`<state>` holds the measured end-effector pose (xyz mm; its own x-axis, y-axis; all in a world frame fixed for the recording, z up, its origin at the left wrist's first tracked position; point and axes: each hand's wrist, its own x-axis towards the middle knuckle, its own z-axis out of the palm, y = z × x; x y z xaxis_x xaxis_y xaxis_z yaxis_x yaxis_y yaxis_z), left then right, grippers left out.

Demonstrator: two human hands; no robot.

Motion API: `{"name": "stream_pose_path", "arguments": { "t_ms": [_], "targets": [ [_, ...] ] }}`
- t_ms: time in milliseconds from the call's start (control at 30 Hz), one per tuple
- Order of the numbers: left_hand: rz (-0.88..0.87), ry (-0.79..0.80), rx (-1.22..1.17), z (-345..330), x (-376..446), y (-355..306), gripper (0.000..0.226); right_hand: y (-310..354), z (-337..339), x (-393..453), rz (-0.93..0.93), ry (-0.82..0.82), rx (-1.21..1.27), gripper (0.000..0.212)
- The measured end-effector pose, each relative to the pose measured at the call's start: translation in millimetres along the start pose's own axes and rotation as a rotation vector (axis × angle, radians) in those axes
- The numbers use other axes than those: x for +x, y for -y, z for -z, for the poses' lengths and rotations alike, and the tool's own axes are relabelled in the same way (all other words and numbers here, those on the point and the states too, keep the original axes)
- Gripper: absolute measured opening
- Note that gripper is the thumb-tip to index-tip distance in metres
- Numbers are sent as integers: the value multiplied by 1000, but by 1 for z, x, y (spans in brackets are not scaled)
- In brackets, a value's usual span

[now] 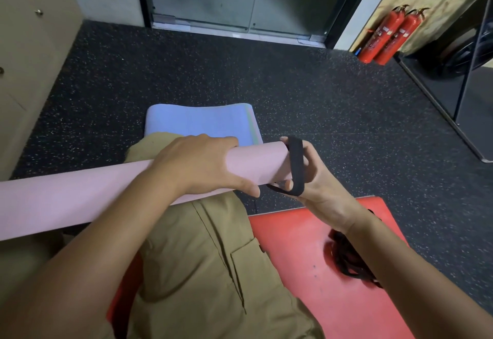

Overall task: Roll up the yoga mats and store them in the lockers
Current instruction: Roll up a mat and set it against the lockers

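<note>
Beige lockers (24, 66) stand at the far left, cut off by the frame. The rolled pink mat (80, 197) lies across the person's lap, its left end out of view. The left hand (197, 164) curls over the roll near its right end. The right hand (312, 176) pinches a black strap (296, 165) looped at that end, partly hiding the fingers. A blue mat (200, 121) lies beyond on the dark speckled floor (266, 77); a red mat (314, 245) lies near right, with two fire extinguishers (386, 34) far right.
</note>
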<state>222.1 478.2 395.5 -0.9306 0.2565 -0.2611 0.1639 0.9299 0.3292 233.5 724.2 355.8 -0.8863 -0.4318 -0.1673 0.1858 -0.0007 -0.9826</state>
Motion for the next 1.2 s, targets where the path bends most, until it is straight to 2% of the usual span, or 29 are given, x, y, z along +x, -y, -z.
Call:
{"name": "stream_pose_path", "arguments": {
  "t_ms": [100,233,367,533,600,733,900,1033,1133,1200],
  "targets": [
    [-48,29,5,-1,3,0,73,8,-2,7,-2,25,-127,85],
    [-81,84,-1,0,7,3,92,18,-14,21,5,41,-231,80],
    [-32,72,-41,5,3,4,76,18,-19,34,-20,45,-187,68],
    [-3,107,-148,5,5,8,104,17,-12,33,-105,184,-20,69],
    [-30,92,-223,4,4,7,108,15,-12,33,-101,179,-12,68],
    [-91,39,-142,-1,3,5,96,8,-15,34,-86,108,32,67],
    [-60,-4,-75,1,3,5,68,4,-13,34,-63,35,159,54],
    [-46,-40,-39,5,1,4,65,2,-14,35,-31,-29,222,56],
    [-79,-17,-61,9,0,3,77,3,-17,36,1,-38,216,55],
    [-91,4,-54,11,1,1,73,3,-18,37,13,-43,223,55]
  ]
}}
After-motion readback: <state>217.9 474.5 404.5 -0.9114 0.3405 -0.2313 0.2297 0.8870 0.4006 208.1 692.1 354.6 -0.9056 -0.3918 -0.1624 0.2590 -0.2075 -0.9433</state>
